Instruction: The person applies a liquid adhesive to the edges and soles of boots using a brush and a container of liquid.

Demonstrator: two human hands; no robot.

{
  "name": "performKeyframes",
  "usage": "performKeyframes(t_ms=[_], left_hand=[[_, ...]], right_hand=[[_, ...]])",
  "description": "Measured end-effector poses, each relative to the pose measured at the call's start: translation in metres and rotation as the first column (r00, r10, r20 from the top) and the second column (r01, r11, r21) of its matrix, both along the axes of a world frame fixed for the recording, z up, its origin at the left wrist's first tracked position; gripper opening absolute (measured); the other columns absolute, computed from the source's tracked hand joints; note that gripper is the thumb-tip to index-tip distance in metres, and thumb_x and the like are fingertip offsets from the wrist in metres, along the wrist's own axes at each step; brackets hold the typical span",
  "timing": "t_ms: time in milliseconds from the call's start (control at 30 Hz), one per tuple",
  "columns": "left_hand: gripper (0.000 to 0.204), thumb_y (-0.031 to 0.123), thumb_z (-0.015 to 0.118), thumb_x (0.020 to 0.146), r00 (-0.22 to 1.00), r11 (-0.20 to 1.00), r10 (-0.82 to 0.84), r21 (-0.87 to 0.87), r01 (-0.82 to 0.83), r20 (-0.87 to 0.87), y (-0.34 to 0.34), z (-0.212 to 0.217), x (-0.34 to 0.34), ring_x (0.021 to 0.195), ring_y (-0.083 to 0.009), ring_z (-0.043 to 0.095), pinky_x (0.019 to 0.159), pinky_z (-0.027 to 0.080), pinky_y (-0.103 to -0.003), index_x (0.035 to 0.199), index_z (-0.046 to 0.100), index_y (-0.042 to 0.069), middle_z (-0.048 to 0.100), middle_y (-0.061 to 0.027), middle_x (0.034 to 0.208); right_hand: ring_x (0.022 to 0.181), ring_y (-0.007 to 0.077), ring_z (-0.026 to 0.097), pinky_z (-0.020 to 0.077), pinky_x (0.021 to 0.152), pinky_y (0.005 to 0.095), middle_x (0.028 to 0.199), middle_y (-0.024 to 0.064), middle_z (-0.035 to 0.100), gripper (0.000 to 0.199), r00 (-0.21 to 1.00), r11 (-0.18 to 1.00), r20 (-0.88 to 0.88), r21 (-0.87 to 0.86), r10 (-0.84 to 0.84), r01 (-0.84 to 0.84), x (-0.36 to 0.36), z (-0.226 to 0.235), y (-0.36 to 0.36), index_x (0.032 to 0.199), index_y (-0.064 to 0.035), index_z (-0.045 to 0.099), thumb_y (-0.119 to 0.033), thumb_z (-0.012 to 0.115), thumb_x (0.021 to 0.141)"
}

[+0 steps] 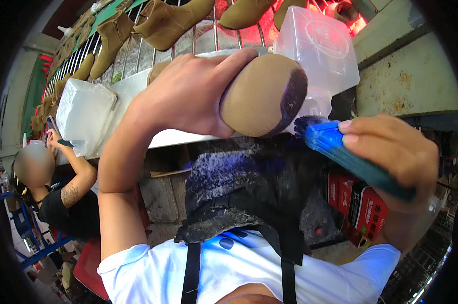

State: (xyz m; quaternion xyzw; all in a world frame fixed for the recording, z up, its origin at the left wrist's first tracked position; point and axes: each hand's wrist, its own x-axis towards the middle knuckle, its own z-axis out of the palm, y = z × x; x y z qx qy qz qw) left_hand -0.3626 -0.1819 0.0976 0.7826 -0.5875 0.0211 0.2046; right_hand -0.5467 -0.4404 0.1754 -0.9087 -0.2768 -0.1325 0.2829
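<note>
My left hand is wrapped round a tan suede boot, its rounded toe turned toward me. A dark, wet-looking band runs along the boot's right-hand edge, and the rest of the boot is hidden behind my fingers. In my right hand is a brush with a blue handle, gripped between thumb and fingers. Its dark bristles are close by the darkened edge of the boot; I cannot tell whether they touch. Just beyond the brush stands a translucent plastic jug with its neck pointing down.
Several tan boots stand on a wire rack along the far side, with red light glowing behind. A cloudy white plastic container sits left on the bench. At far left a co-worker is seated. A red box lies below my right arm.
</note>
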Motion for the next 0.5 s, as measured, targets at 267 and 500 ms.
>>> performKeyframes(t_ms=[267, 500], left_hand=[[0.094, 0.033, 0.089, 0.058, 0.936, 1.0, 0.007, -0.002, -0.009, -0.352, 0.016, 0.005, 0.001, 0.086, -0.0379, 0.072, 0.076, 0.059, -0.042, 0.139, 0.049, 0.007, 0.073, -0.0173, 0.096], [0.103, 0.034, 0.091, 0.057, 0.927, 1.0, -0.002, 0.014, 0.007, -0.375, 0.024, -0.003, 0.015, 0.091, -0.0391, 0.071, 0.079, 0.058, -0.043, 0.143, 0.042, 0.005, 0.072, -0.0186, 0.101]], right_hand=[[0.091, 0.0301, 0.073, 0.0609, 0.082, 0.0395, 0.108, 0.0248, 0.072, 0.051, 0.992, 0.297, -0.13, 0.946, -0.007, 0.126, 0.032, -0.113, 0.029, 0.131, 0.0078, 0.058, -0.008, 0.075, 0.086], [0.099, 0.0375, 0.073, 0.0597, 0.082, 0.0407, 0.107, 0.0251, 0.072, 0.028, 0.989, 0.919, 0.122, 0.373, 0.083, -0.124, 0.031, -0.084, 0.032, 0.103, 0.0055, 0.075, -0.003, 0.08, 0.077]])
